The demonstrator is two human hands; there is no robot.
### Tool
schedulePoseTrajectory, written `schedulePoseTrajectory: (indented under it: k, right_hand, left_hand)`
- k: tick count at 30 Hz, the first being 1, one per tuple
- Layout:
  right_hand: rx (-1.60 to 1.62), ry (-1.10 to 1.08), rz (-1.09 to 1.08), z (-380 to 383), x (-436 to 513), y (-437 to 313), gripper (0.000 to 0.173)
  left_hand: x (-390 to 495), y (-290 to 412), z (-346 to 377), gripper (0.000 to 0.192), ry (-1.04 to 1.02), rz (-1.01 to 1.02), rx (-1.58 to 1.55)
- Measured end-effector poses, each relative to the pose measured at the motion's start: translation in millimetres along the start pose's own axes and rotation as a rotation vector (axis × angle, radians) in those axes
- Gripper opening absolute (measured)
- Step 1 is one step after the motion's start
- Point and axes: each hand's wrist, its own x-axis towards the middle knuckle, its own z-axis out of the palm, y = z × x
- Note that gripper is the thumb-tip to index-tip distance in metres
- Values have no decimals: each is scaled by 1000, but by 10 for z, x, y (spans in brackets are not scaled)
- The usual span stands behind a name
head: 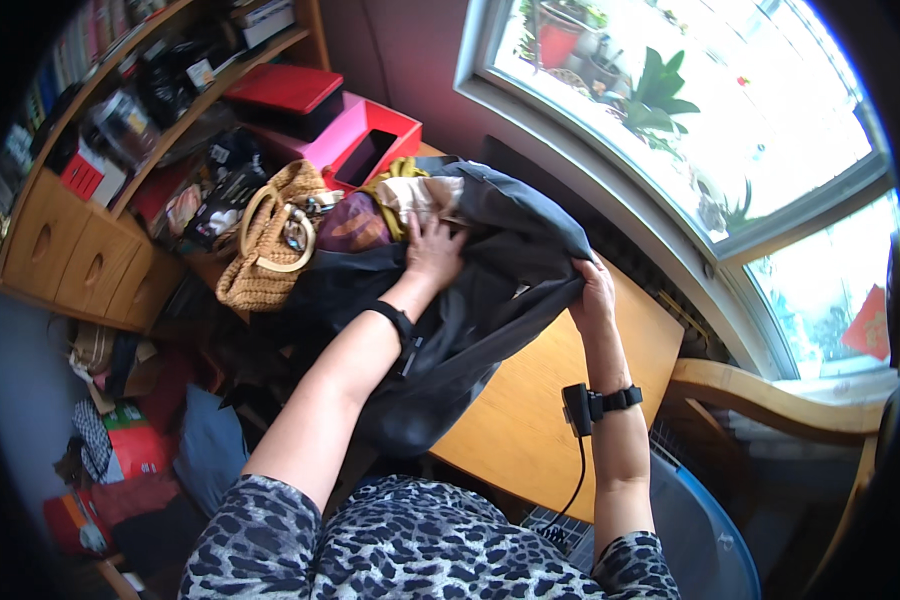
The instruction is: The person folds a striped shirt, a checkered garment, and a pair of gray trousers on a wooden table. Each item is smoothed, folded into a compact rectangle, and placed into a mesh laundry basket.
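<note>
A dark grey garment (465,322) lies spread over the wooden table (630,322), part of it hanging over the near edge. My right hand (596,292) grips its right side, thumb on top and the cloth bunched under the fingers. With fingers spread, my left hand (433,259) rests on the garment, its fingertips against a cream cloth (420,196). Beside that cloth are a mustard-yellow cloth (397,217) and a purple-and-orange patterned cloth (354,223). A woven tan handbag (270,255) with ring handles sits left of the garment.
Behind the handbag, a pink and red box (375,120) holds a dark smartphone (366,157). Wooden shelves with drawers (82,255) stand at the left, above piled fabrics and bags (135,465). A window (645,150), a wooden chair (780,397) and a blue-rimmed plastic tub (709,510) are on the right.
</note>
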Motion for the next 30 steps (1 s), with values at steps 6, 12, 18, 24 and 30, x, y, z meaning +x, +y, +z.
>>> schedulePoseTrajectory:
  k: [6,12,18,24,30]
  right_hand:
    - [135,431,9,-741,-581,-22,24]
    - [140,627,79,-2179,-1155,59,21]
    - [-196,981,-2,-3502,-1792,-84,17]
    - [-1742,680,-555,-2768,-2145,-2,62]
    - [-1791,-119,-216,-1603,-2752,787,83]
  left_hand:
    - [-110,-281,171,67,57,78,-52]
    - [-109,-510,335,55,0,111,21]
    - [6,-523,338,61,-62,38,227]
    - [-248,356,117,59,415,54,46]
    - [-1079,917,355,54,12,413,18]
